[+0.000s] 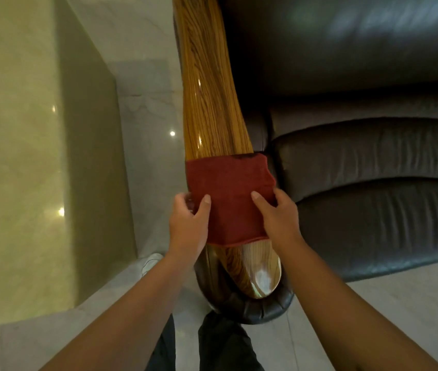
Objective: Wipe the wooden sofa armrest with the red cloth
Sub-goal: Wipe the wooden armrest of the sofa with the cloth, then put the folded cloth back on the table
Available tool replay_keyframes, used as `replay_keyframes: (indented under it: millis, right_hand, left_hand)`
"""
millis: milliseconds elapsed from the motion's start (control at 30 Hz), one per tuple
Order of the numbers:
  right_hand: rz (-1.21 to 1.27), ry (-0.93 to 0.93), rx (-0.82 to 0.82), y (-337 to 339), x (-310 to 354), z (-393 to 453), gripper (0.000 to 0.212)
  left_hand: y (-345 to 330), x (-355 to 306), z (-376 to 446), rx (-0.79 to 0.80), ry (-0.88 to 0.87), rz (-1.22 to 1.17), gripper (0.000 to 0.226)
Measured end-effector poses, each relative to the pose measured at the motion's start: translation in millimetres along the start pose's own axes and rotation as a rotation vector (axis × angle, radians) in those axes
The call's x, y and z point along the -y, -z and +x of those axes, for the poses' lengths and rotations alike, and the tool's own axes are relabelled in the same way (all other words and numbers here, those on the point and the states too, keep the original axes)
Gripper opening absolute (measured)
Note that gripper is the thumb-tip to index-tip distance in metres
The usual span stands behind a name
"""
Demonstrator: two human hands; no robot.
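Observation:
A glossy wooden sofa armrest (209,103) runs from the top of the view down to a rounded end near me. The red cloth (228,188) lies draped flat across it, close to that rounded end. My left hand (189,223) grips the cloth's left edge, thumb on top and fingers curled under the side. My right hand (279,218) holds the cloth's right edge the same way, thumb pressing on the fabric. Both hands sit on the near half of the cloth.
A dark leather sofa (373,170) with padded cushions fills the right side. A polished stone block or wall (38,156) stands on the left, with a narrow strip of pale tiled floor (148,116) between. My legs and a shoe (152,262) are below.

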State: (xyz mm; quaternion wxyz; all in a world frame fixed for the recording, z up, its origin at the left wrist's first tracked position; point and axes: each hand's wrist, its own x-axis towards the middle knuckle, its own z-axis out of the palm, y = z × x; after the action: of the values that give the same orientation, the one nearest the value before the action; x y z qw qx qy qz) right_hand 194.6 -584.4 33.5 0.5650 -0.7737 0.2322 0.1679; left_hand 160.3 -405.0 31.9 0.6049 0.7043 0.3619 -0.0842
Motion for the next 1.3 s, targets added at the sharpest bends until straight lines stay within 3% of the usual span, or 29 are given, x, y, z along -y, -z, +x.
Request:
replay_keyframes:
  millis: [100, 233, 333, 467, 567, 633, 733, 900, 967, 1133, 1300]
  right_hand:
    - [-0.049, 0.138, -0.071, 1, 9, -6, 0.01]
    - [-0.162, 0.314, -0.095, -2, 25, -32, 0.022]
    - [-0.185, 0.434, 0.009, -20, 40, -58, 0.029]
    - [-0.16, 0.484, 0.197, -75, 51, -86, 0.017]
    - [-0.133, 0.375, 0.355, -136, 43, -97, 0.024]
    - [-0.139, 0.235, 0.472, -184, 43, -104, 0.036]
    - [-0.136, 0.094, 0.617, -257, 53, -114, 0.037]
    - [0.159, -0.021, 0.631, -342, 75, -119, 0.039]
    - [0.198, -0.103, 0.629, -368, 73, -116, 0.045]
    - [0.036, -0.291, 0.627, -400, 34, -128, 0.069]
    - [-0.081, -0.327, 0.622, -385, -4, -155, 0.086]
  left_hand:
    - [9, 1, -7, 0.072, -0.099, -0.085, 0.009]
    - [26, 4, -21, 0.108, -0.343, -0.075, 0.009]
    - [61, 3, -20, 0.067, -0.345, -0.169, 0.009]
    - [134, 10, -16, 0.007, -0.322, -0.138, 0.011]
    - [197, 23, -9, -0.002, -0.174, -0.16, 0.016]
    - [242, 30, -3, -0.001, 0.031, -0.254, 0.02]
    - [309, 34, 7, 0.039, 0.294, -0.378, 0.025]
    - [395, 30, 42, 0.06, 0.223, -0.571, 0.038]
    - [416, 38, 57, 0.086, 0.192, -0.545, 0.042]
    - [434, 87, 72, -0.004, 0.33, -0.312, 0.051]
    - [447, 136, 52, -0.045, 0.386, -0.18, 0.073]
